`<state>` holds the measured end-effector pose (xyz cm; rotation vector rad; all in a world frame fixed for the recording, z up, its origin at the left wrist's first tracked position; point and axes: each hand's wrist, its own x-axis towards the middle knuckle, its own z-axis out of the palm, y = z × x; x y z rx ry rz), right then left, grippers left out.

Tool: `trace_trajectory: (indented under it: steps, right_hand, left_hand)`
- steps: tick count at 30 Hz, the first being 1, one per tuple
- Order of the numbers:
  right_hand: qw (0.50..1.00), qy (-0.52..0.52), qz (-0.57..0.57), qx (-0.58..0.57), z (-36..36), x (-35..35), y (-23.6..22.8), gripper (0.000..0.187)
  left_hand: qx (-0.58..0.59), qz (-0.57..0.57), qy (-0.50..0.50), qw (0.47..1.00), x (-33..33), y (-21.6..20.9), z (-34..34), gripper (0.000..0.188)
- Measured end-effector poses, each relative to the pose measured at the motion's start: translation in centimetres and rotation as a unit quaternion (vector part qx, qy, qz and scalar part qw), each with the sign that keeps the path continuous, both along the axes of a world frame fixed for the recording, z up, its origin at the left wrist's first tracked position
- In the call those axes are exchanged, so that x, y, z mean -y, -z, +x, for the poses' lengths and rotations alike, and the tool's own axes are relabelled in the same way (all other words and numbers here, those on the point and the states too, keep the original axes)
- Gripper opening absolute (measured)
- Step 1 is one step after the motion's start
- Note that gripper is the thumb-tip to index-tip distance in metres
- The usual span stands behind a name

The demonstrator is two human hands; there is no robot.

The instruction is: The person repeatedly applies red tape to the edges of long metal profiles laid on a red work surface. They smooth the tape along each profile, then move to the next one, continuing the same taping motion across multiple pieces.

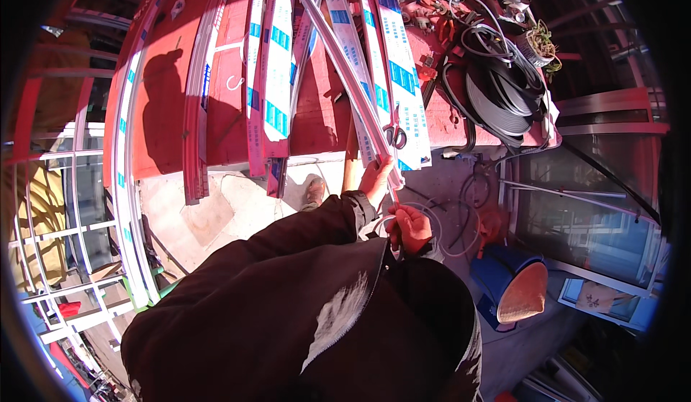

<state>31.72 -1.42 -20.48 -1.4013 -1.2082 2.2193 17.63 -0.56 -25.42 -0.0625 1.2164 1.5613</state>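
Profile end: We had the near end of a slim white profile (353, 89) just past the table edge, its length slanting away over the other bars.
Left hand: Our left hand (376, 179) was curled around that end, fingers closed on it.
Right hand: Our right hand (412, 228) sat just below, thumb and fingers pressed together, apparently pinching a thin pale strip (394, 197).
Strip: We judged the work to be at an early point, since pale loops hung loose beside our right hand; how much strip was joined to the profile we could not tell.
Scissors: We had dark-handled scissors (395, 136) near our left hand, held by neither hand.
Red table: We worked at a red-covered table (224, 136) with film-wrapped profiles (277, 78) laid across it, several overhanging our side.
Table's right end: We saw a black coil (504, 103) there, near a potted plant (538, 44) and mixed clutter.
Room: We stood on a sunlit pale floor (194, 218), with a blue rounded container (497, 264) to our right, a glazed frame (583, 193) beyond it, and white metal framework (61, 233) to our left.
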Motion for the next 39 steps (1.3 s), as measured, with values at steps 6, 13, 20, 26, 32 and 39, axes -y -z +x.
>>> trace_trajectory:
  steps: [6, 13, 20, 26, 32, 39]
  right_hand:
    - [0.998, 0.006, -0.065, 0.000, 0.3, 0.7, 1.0, 0.025]
    - [0.999, -0.032, -0.019, 0.004, 1.8, 0.4, -0.4, 0.027]
    - [0.999, -0.002, 0.042, -0.007, -0.5, 1.2, 0.7, 0.027]
    - [0.999, 0.048, 0.025, -0.004, -3.0, -0.2, 0.8, 0.028]
    - [0.999, -0.009, 0.008, 0.037, 0.3, 1.5, 0.0, 0.025]
    - [1.000, 0.012, 0.013, -0.008, -1.0, 1.3, 0.2, 0.026]
  left_hand:
    - [0.098, 0.046, -0.034, 0.994, -0.1, 1.6, -0.7, 0.033]
    - [0.106, 0.081, -0.006, 0.991, 0.2, 2.0, -2.7, 0.033]
    - [0.096, 0.085, 0.008, 0.992, 0.7, 1.3, -1.9, 0.031]
    - [0.098, 0.045, 0.033, 0.994, 1.4, 0.6, -0.4, 0.033]
    - [0.093, 0.077, 0.031, 0.992, 1.2, 1.4, -1.4, 0.032]
    - [0.118, 0.078, 0.011, 0.990, 1.6, 2.5, -1.1, 0.037]
